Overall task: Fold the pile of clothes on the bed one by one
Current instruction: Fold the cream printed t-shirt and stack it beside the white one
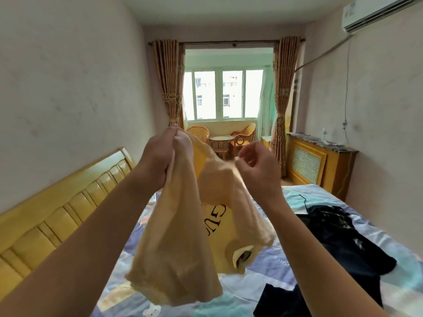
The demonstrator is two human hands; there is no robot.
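Both hands up w/ yellow shirt (183,225) held above bed (263,282): left hand (160,156) fisted on fabric, right hand (256,165) pinching an edge. Shirt unfolded; dark clothes (343,236) loose on bed, no folded stack visible — prob. early.

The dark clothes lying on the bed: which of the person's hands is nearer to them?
Right. The right hand is raised above the dark clothes, on their side; the left hand is across the yellow shirt, toward the headboard.
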